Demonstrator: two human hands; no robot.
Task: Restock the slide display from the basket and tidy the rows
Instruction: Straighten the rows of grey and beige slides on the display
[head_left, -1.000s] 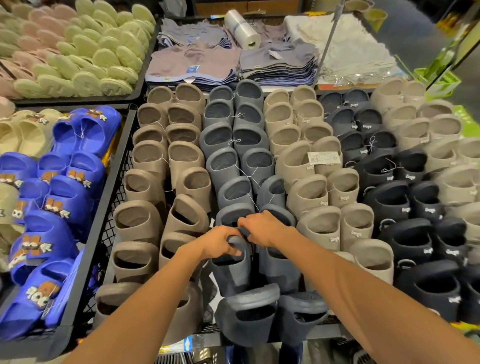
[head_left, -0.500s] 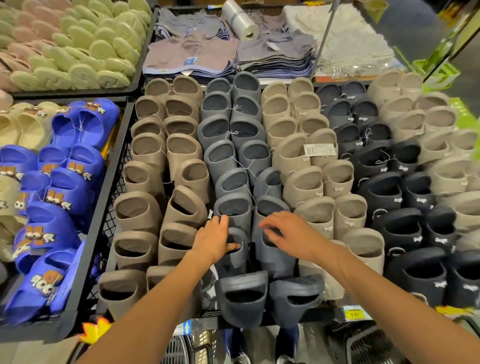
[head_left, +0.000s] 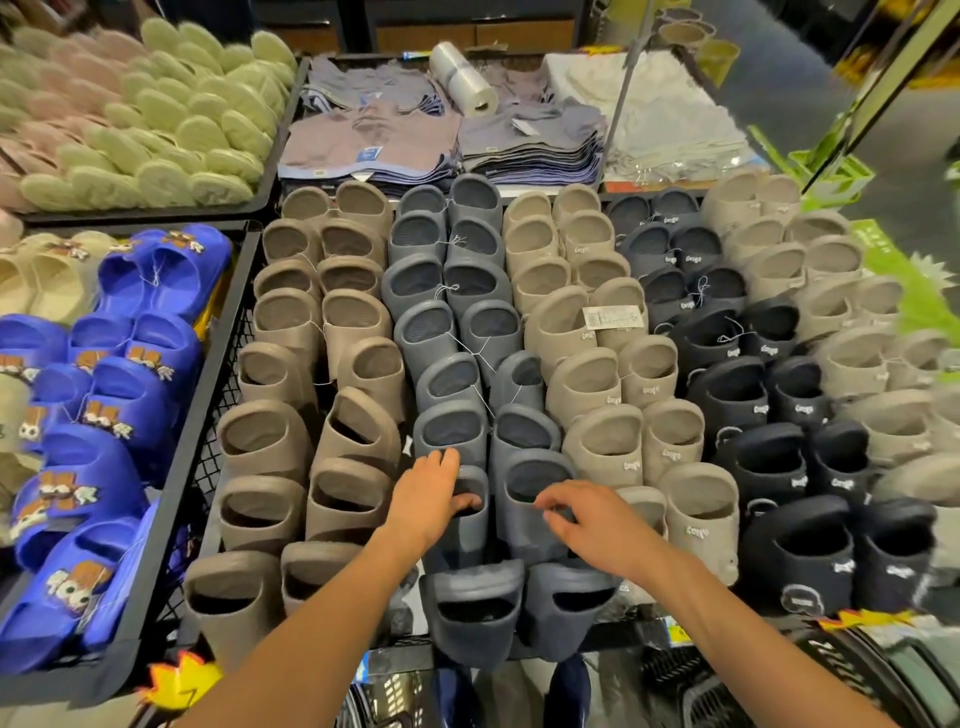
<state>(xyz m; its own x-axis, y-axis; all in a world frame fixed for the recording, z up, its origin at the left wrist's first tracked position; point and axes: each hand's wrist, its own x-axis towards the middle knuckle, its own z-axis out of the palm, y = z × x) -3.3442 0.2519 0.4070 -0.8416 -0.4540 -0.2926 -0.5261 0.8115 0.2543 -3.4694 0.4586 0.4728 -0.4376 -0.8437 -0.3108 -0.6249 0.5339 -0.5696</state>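
We stood at a shop display, a black wire-mesh bin (head_left: 223, 395) packed with upright slides in colour columns: brown slides (head_left: 358, 431) on one side, beige slides (head_left: 602, 441) on the other, and folded garments (head_left: 374, 140) stacked behind. The slate-grey slides sat in the middle column, and both hands were at its near end.

Our left hand (head_left: 426, 501) lay flat on one slate-grey slide (head_left: 470, 525), fingers straight and the thumb across its opening, pressing rather than gripping. Our right hand (head_left: 597, 519) hung over the neighbouring slate slide (head_left: 530, 483) with its fingers loosely curled and clasping nothing; we could not tell whether the fingertips touched the strap.

We judged these slides to be light, springy moulded foam with a matte skin that would not slip, and sturdy enough to shove. The arched strap looked the best hold, thumb inside the opening. Thin threads (head_left: 467, 343) seemed to tie pairs together, so one slide would likely drag its mate.
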